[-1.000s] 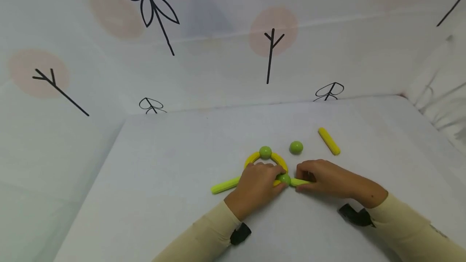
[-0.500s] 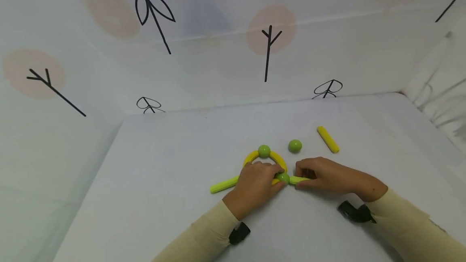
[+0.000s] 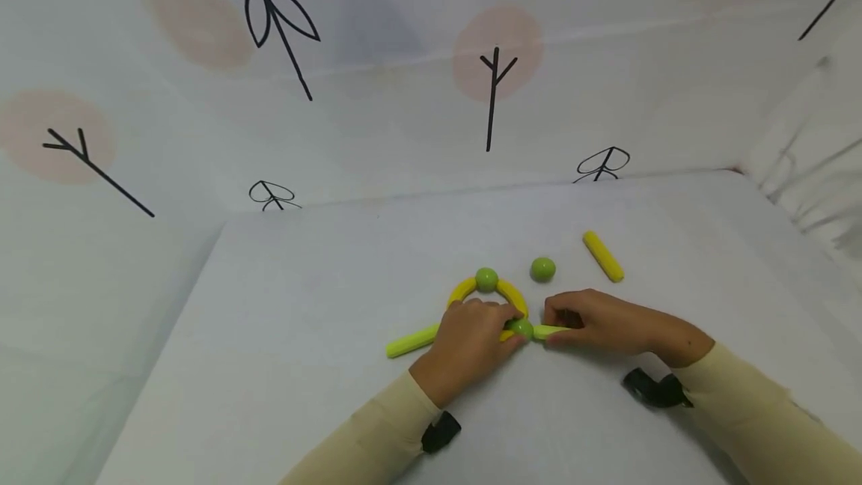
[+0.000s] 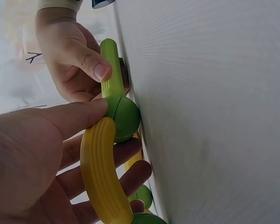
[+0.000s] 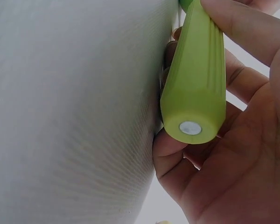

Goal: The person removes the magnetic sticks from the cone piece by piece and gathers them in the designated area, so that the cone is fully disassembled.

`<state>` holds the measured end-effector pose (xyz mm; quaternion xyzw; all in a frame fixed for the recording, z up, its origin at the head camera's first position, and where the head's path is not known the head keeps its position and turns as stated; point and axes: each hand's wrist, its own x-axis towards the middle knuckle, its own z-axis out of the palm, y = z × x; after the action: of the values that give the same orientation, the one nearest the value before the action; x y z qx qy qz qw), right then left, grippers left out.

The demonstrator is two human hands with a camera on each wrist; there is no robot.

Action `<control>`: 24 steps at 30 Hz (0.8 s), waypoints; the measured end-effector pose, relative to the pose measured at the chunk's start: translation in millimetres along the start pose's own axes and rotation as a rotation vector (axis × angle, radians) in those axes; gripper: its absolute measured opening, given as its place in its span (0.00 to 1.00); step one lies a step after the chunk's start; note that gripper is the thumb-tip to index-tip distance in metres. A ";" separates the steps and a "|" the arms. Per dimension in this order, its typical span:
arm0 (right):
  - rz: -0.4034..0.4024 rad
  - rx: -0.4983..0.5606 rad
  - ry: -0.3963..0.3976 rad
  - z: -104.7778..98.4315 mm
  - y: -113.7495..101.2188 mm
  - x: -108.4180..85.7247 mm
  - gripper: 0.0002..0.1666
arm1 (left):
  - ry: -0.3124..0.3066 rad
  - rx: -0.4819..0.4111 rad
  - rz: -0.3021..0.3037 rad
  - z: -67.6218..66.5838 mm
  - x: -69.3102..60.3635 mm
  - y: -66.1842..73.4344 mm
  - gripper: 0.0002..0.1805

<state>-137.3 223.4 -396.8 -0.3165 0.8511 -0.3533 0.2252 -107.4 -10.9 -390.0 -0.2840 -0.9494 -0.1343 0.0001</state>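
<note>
Left hand: fingers clamped on a round green plastic ball
Right hand: fingers pinching a straight, ribbed lime-green plastic rod, its end touching that ball
Beyond right fingers: a yellow plastic stick

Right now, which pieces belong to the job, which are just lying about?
Likely in the job:
near green ball, in the left hand
lime-green rod, in the right hand
curved yellow rods
far green ball
left lime-green rod, probably; inner end hidden

Lying apart, perhaps spares:
loose green ball
straight yellow rod
</note>
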 end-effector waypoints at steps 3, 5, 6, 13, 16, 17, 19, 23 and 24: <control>0.001 0.015 -0.014 2.3 1.0 0.3 0.08 | -0.014 -0.003 -0.010 -0.1 -2.0 0.0 0.16; -0.006 0.012 -0.012 2.3 1.2 0.2 0.08 | -0.010 -0.009 -0.010 -0.4 -2.6 -0.2 0.17; -0.004 0.013 -0.011 1.7 1.3 -0.3 0.08 | -0.006 -0.013 -0.006 -0.6 -2.5 -0.1 0.17; 0.048 0.048 -0.009 -4.5 10.4 -4.0 0.10 | -0.007 -0.021 -0.004 -0.3 0.0 1.1 0.17; 0.054 0.072 0.012 -5.5 11.4 -4.2 0.09 | -0.008 -0.020 -0.009 0.4 -0.2 1.1 0.17; 0.060 0.079 0.030 -5.8 10.6 -4.2 0.09 | -0.007 -0.021 -0.009 0.5 -0.3 1.1 0.17; 0.072 0.085 0.086 -6.8 7.9 -4.0 0.08 | -0.004 -0.027 -0.006 0.3 0.0 0.9 0.17; 0.112 0.087 0.259 -11.7 -0.9 -5.0 0.10 | -0.003 -0.022 -0.005 0.4 -0.5 1.0 0.17; 0.123 0.089 0.304 -13.6 -3.0 -5.9 0.12 | -0.004 -0.022 -0.007 0.7 -0.9 1.1 0.17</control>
<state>-140.3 232.1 -384.8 -0.1966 0.8766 -0.4199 0.1290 -106.0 -10.3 -390.5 -0.2809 -0.9489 -0.1439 -0.0054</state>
